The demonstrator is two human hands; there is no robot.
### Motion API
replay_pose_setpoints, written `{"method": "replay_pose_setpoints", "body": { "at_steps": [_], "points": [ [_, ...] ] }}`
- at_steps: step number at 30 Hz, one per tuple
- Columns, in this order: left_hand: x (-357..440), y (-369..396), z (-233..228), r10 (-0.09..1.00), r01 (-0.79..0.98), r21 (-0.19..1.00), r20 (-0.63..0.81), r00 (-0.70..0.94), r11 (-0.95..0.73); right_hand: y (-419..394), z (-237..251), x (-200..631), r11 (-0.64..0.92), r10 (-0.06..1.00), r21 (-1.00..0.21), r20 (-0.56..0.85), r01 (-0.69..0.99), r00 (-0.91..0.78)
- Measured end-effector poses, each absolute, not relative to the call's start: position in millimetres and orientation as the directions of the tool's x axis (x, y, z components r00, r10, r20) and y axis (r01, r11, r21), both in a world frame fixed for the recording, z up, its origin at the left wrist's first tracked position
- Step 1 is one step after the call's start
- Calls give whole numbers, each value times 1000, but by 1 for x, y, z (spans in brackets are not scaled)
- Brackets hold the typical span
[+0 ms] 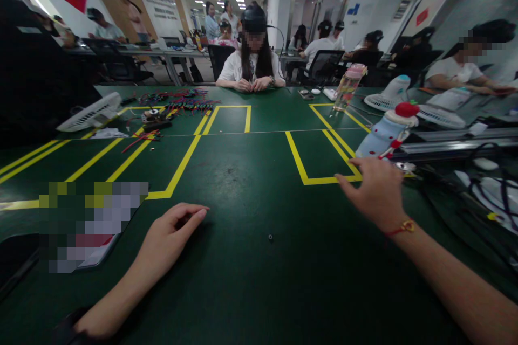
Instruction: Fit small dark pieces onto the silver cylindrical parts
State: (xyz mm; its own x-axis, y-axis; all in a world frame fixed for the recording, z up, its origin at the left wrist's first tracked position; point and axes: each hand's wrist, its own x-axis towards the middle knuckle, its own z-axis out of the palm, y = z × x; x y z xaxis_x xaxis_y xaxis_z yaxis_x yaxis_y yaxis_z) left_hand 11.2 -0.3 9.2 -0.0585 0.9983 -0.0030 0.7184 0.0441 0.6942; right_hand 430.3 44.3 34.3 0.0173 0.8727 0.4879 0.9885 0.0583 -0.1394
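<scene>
A green table fills the view, and a small dark screw-like part lying near its middle serves as the landmark here. Far to the left of that part and beyond it, a white desk fan lies beside a tangle of red and coloured wires. Nearer, left of the part, the left hand rests on the table, loosely curled with the fingers bent under; it appears to grip nothing, though its palm is hidden. The part sits apart from both hands, bare on the table between them.

Right of the part and farther from the person, the right hand lies flat and spread, palm down, fingertips touching the yellow tape line; it holds nothing. A red bracelet circles its wrist. Just beyond that hand stands a pale blue bottle with a red cap, and behind it a clear pink-lidded bottle. Dark cables trail at the far right.

As a judgement: the part is tiny and dark against the green, so a sweeping forearm could knock it off unnoticed. The spread right hand is close to the blue bottle, and a careless reach might tip it onto the cables.
</scene>
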Motion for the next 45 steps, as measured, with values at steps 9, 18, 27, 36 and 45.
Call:
{"method": "replay_pose_setpoints", "body": {
  "at_steps": [9, 18, 27, 36, 45],
  "points": [
    [13, -3, 11, 1000, 731, 683, 0, -18, 14, -1, 12, 331, 656, 753, -340, 241, 674, -612],
    [15, -4, 10, 1000, 736, 676, 31, 0, -21, 77, 55, 502, -157, 867, -60, 470, 986, 167],
    [14, -5, 9, 999, 740, 672, 40, 6, -32, 89, 52, 558, -396, 871, -6, 316, 918, 377],
    [13, -5, 8, 1000, 734, 679, 27, 12, -27, 92, 56, 572, -464, 855, 1, 261, 886, 447],
    [13, -6, 8, 999, 728, 685, 31, 33, -45, 94, 56, 581, -480, 858, -55, 180, 876, 481]
  ]
}}
